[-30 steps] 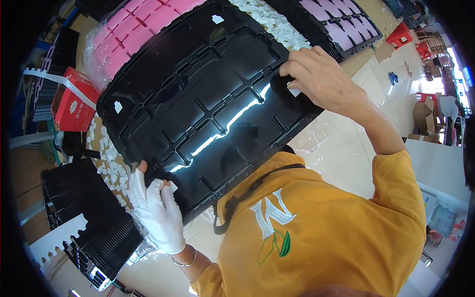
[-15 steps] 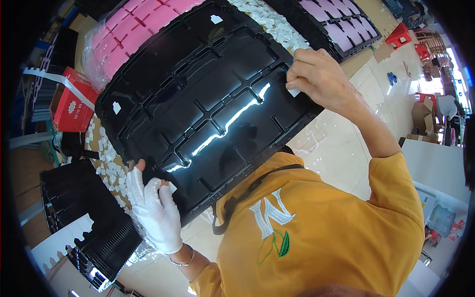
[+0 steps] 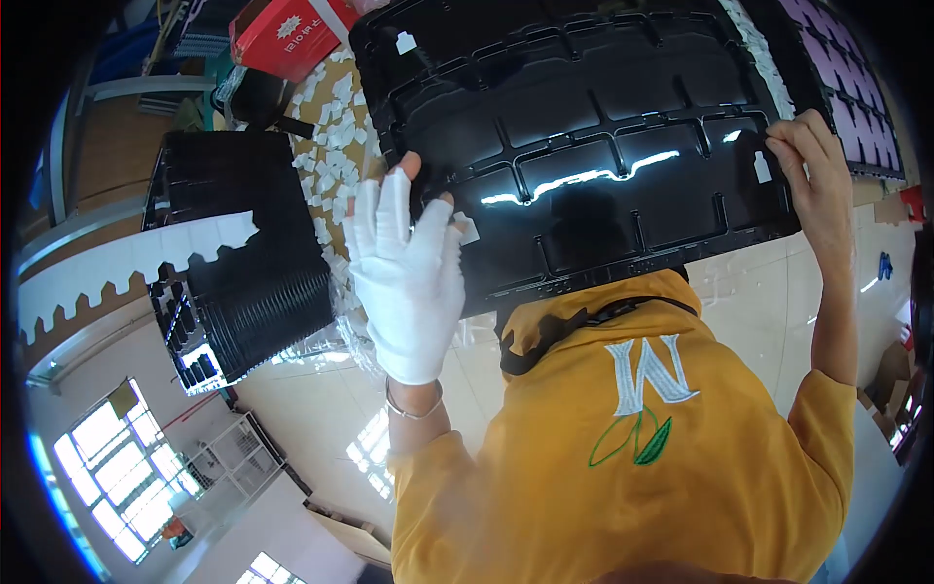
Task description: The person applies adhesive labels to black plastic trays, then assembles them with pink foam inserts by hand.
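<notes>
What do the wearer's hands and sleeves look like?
Left hand: white fabric glove, two exposed fingertips, thin silvery metal bangle at the wrist. Right hand: no glove. Both sides: mustard-yellow fabric sleeves, plain as far as seen. No cables visible.

Between the tray [image 3: 584, 185] and the tray stack [image 3: 243, 214] to its left, scraps [image 3: 338, 117] are spread, with a box [image 3: 287, 44] behind. The tray is flanked by the left fingers [image 3: 393, 206] and the right fingers [image 3: 806, 144].
</notes>
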The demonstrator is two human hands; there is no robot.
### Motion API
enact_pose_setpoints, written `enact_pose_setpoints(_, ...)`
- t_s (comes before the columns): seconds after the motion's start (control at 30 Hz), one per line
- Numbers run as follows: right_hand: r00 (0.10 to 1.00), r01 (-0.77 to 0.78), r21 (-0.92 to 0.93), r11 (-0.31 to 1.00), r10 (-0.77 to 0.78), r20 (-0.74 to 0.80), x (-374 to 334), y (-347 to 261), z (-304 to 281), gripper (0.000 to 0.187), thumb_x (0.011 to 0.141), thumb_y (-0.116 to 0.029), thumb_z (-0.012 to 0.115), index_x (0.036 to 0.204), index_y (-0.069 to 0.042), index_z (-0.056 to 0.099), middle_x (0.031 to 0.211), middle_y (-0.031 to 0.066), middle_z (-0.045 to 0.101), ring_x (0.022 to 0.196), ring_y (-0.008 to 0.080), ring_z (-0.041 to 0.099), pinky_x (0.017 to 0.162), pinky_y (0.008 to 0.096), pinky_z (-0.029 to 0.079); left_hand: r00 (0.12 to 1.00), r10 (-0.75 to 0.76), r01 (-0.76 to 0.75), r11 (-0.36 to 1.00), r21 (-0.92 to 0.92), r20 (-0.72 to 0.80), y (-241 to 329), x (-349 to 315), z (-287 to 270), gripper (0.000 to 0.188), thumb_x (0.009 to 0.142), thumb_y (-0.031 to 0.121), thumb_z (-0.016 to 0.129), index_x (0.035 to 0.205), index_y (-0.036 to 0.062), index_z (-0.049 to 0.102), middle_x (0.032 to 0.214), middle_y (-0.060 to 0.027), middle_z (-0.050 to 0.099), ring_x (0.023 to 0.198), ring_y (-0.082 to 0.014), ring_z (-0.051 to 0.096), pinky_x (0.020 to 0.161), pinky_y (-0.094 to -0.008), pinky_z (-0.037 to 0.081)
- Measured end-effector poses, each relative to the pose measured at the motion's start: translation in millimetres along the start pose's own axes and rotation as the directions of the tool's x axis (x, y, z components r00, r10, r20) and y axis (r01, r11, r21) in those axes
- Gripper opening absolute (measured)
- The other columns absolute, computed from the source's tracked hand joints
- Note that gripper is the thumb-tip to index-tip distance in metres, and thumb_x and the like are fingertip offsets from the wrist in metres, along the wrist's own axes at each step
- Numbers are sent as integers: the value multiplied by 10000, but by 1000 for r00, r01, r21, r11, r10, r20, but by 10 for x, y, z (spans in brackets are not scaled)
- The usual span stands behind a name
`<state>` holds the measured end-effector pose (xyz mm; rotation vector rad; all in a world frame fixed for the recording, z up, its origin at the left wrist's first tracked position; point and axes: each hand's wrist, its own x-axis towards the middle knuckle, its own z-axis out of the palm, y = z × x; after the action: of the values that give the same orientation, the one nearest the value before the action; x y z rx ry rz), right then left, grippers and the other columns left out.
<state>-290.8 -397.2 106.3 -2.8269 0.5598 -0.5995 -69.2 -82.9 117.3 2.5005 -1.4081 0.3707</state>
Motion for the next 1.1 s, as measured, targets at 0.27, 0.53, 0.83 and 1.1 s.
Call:
enact_pose_setpoints(0.27,991,93,-75,993,-100,-89,15,19,-76,94,843,-99,655,929,-72,626,871,64,536,791,257,560,699,342,433,999,-13,16,998,-60,50,76,45,2,148,716,40,695,820,55,590,1235,-157,550,1132,-387,496,1038,-514,347)
enact_pose_setpoints(0.53,977,211,17,977,-211,37,88,16,-147,104,776,-39,685,865,-33,630,813,84,532,772,267,574,657,366,463,992,112,-112,994,-5,56,131,-49,18,191,735,-24,630,897,30,545,1241,-197,546,1132,-399,504,1073,-547,312)
enact_pose_setpoints(0.83,954,269,60,961,-274,121,134,-1,-111,85,788,-48,663,849,-30,608,823,85,525,809,268,565,711,364,449,996,87,-87,996,-24,9,83,13,-8,241,717,-27,651,908,48,525,1180,-198,563,1021,-371,527,961,-539,386)
enact_pose_setpoints(1.1,933,139,-38,990,-118,340,146,-9,-135,90,822,-22,608,855,-15,524,878,90,479,846,258,526,795,359,427,998,30,-33,999,-38,-59,50,-45,65,139,721,-13,666,840,20,602,1206,-156,570,1120,-352,524,1060,-535,336)
